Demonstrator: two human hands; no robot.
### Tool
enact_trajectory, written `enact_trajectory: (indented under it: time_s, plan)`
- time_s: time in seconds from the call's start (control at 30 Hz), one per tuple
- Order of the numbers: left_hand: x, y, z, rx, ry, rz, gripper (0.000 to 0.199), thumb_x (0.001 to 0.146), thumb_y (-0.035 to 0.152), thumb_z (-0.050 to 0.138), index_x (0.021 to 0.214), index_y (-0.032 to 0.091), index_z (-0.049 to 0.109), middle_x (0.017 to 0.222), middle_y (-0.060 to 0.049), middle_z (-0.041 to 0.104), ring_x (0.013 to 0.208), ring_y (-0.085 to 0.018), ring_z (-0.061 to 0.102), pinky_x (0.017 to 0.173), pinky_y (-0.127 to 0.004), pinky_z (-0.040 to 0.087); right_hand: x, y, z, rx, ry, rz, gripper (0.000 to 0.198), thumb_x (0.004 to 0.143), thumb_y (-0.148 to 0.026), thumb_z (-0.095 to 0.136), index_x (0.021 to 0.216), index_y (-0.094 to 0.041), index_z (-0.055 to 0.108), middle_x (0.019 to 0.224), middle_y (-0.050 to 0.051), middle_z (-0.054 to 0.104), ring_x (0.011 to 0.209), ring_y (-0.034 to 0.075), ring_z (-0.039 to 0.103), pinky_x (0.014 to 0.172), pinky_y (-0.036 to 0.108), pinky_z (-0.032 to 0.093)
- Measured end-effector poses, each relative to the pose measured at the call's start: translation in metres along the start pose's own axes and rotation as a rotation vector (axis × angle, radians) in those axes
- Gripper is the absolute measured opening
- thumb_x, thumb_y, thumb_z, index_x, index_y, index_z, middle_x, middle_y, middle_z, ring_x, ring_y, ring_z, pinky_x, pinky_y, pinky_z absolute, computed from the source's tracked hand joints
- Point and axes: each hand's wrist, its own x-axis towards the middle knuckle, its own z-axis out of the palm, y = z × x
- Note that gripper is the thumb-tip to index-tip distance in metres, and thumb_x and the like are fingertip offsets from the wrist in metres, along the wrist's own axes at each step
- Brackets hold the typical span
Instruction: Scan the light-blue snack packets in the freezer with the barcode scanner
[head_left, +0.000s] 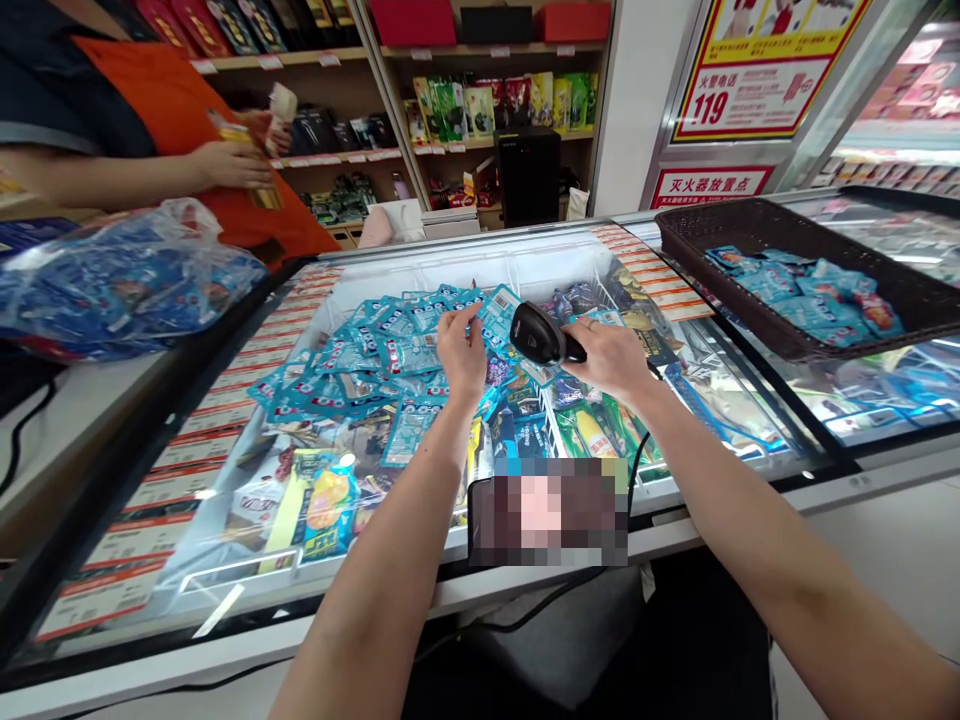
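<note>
My right hand is wrapped round the handle of a black barcode scanner, whose head points left. My left hand has its fingers curled together at the edge of a blue snack packet with its barcode side showing, close to the scanner's head. Many more blue snack packets lie in a loose spread on the glass top of a display freezer, left of and beneath my left hand. A black cable runs down from the scanner past my right forearm.
A brown basket with blue packets stands at the right. On the left lies a clear plastic bag full of packets. A phone-like device is at the near edge. A co-worker in an orange apron holds items behind the freezer.
</note>
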Motion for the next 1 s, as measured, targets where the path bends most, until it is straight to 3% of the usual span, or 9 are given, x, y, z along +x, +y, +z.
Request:
enact_trajectory:
  time_s: [0.47, 1.0]
  plan:
    - [-0.004, 0.013, -0.004, -0.003, 0.01, 0.137, 0.03, 0.092, 0.035, 0.04, 0.108, 0.025, 0.063, 0.091, -0.006, 0.052, 0.083, -0.014, 0.052, 0.076, -0.028, 0.046, 0.0, 0.001, 0.0, 0.009, 0.038, -0.022, 0.034, 0.08, -0.038, 0.053, 0.107, -0.019, 0.06, 0.096, 0.005, 0.066, 0.08, 0.019, 0.059, 0.061, 0.028, 0.03]
    - [-0.003, 0.013, -0.005, 0.012, -0.003, 0.121, 0.03, 0.092, 0.034, 0.039, 0.11, 0.024, 0.061, 0.095, -0.006, 0.052, 0.089, -0.015, 0.053, 0.08, -0.03, 0.046, 0.0, 0.001, -0.005, 0.009, 0.008, 0.013, 0.034, 0.081, -0.039, 0.052, 0.108, -0.02, 0.06, 0.098, 0.006, 0.066, 0.082, 0.021, 0.059, 0.063, 0.028, 0.032]
